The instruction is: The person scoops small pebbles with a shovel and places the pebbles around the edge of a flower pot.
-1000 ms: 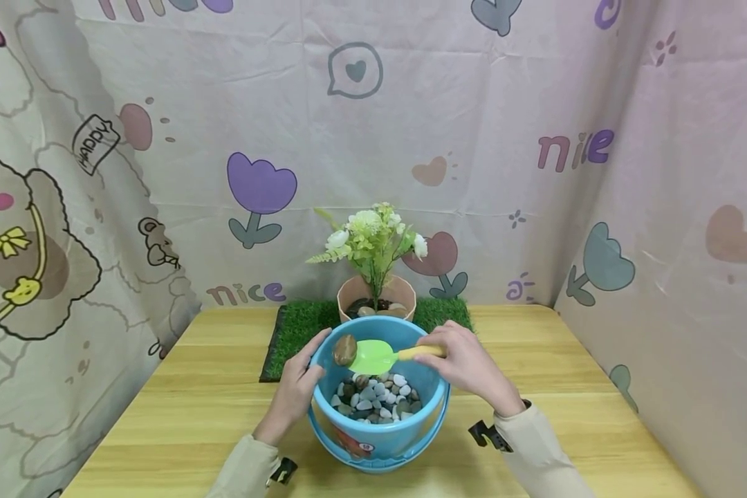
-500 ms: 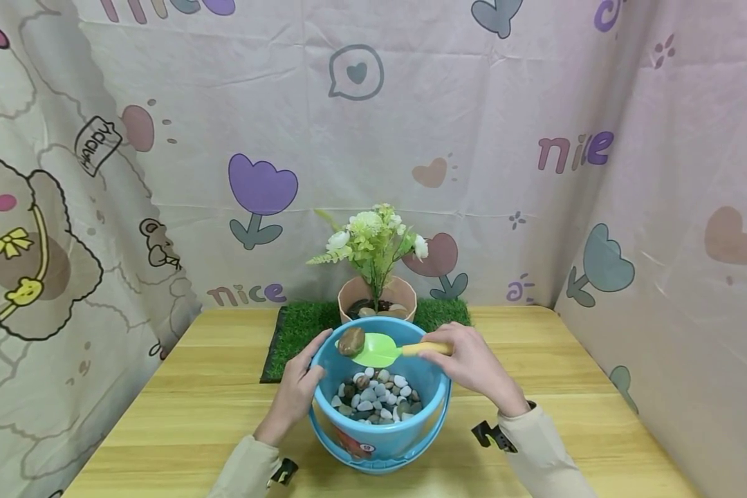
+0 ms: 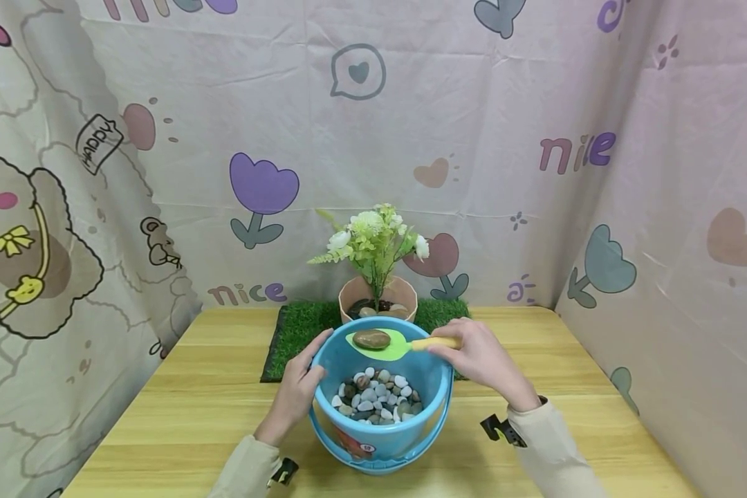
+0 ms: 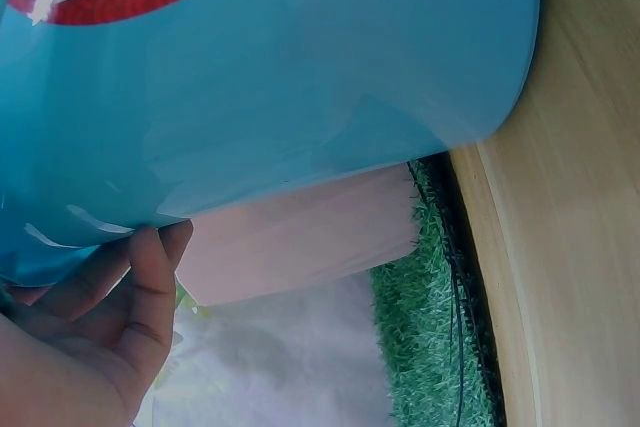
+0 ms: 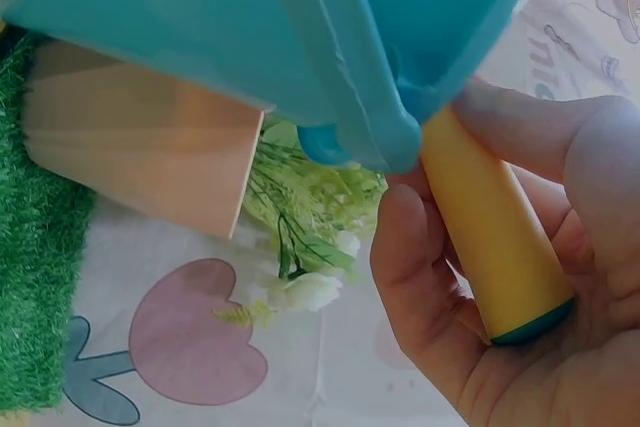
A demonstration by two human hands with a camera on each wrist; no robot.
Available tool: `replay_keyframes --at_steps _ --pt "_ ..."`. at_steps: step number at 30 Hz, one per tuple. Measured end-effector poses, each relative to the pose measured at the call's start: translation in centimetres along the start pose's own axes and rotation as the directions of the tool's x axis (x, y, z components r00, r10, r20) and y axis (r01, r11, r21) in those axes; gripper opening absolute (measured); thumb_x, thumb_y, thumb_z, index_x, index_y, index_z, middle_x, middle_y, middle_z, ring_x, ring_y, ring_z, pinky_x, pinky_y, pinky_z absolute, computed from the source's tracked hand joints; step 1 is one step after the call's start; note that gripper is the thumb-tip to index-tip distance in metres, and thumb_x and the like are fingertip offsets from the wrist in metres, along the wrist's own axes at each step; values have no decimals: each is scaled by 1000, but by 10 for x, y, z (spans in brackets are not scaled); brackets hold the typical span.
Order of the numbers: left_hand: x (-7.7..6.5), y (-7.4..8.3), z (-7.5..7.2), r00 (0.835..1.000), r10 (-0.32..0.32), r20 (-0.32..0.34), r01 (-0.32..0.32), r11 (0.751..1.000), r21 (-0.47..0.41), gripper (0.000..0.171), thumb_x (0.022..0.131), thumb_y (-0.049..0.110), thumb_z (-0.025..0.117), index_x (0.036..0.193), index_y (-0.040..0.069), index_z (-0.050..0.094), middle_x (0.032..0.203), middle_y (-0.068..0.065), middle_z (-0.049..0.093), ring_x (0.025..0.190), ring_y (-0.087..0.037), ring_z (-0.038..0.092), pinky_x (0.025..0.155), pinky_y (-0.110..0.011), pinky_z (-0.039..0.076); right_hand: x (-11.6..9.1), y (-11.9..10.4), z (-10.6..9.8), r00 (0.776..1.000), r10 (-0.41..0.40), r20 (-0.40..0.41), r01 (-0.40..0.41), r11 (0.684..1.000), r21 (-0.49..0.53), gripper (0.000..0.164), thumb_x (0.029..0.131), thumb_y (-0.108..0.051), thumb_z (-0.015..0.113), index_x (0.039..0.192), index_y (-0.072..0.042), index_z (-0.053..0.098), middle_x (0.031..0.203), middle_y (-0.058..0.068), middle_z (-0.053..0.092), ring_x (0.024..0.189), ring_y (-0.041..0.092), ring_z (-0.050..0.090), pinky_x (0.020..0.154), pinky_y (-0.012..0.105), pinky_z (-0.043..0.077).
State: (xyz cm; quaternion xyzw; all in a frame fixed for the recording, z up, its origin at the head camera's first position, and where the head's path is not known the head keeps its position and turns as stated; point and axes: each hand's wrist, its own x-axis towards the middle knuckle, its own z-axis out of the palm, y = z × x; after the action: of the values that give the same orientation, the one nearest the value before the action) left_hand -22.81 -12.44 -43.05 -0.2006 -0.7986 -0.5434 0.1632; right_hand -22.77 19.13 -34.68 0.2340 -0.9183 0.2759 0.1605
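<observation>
In the head view a blue bucket stands on the table with many small pebbles at its bottom. My right hand grips the yellow handle of a toy shovel, whose green blade is over the bucket's opening. One larger brown stone lies on the blade. My left hand holds the bucket's rim at the left, thumb inside and fingers outside. The left wrist view shows its fingers against the bucket wall. In the right wrist view the yellow handle sits within curled fingers.
Directly behind the bucket is a peach flowerpot with stones and white flowers. It rests on a green turf mat. The wooden table meets a printed cloth backdrop at the back and sides.
The shovel has moved right and slightly up with my right hand. The brown stone has settled from the blade's tip, now lying flatter on the blade. My left hand stays on the rim.
</observation>
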Motion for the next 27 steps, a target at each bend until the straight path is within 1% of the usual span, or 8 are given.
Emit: replay_keyframes --at_steps 3,10,14,17,23,27 --pt "0 0 0 1000 2 3 -2 1000 -3 64 88 -1 40 149 16 42 140 -17 56 114 -36 64 79 -36 58 1 0 -5 1000 -1 -2 1 1000 -16 17 84 -26 76 97 -14 79 81 -6 67 70 9 50 65 26 43" --pt "0 1 0 1000 -1 8 1 1000 -2 64 88 -1 40 150 16 42 143 -18 53 117 -38 62 81 -42 58 7 1 -12 999 12 -50 -16 995 -95 23 85 -30 75 99 -12 79 79 -5 68 65 8 48 60 25 41" --pt "0 1 0 1000 -3 7 3 1000 0 64 88 -1 40 150 16 42 143 -18 53 118 -39 61 82 -43 58 13 3 -13 998 32 -63 -38 994 -101 19 85 -29 75 96 -14 79 72 -7 62 61 9 46 56 26 38" --pt "0 1 0 1000 -8 7 8 1000 -5 64 88 -1 40 150 16 42 142 -18 54 118 -39 61 81 -43 58 17 5 -12 996 50 -79 -57 993 -98 19 86 -30 74 96 -15 79 70 -6 60 57 10 45 52 26 37" --pt "-1 1 0 1000 -13 7 13 1000 -14 64 88 0 40 150 16 42 141 -18 54 117 -38 62 81 -42 58 26 13 -6 987 105 -122 -120 985 -122 29 86 -35 73 101 -10 78 75 0 65 54 11 44 48 27 35" --pt "-1 0 0 1000 -8 10 8 1000 -23 64 88 0 40 150 16 42 141 -18 54 117 -38 62 81 -40 59 31 18 1 979 152 -133 -171 975 -140 33 87 -37 72 104 -9 78 74 3 65 52 13 43 46 27 34"
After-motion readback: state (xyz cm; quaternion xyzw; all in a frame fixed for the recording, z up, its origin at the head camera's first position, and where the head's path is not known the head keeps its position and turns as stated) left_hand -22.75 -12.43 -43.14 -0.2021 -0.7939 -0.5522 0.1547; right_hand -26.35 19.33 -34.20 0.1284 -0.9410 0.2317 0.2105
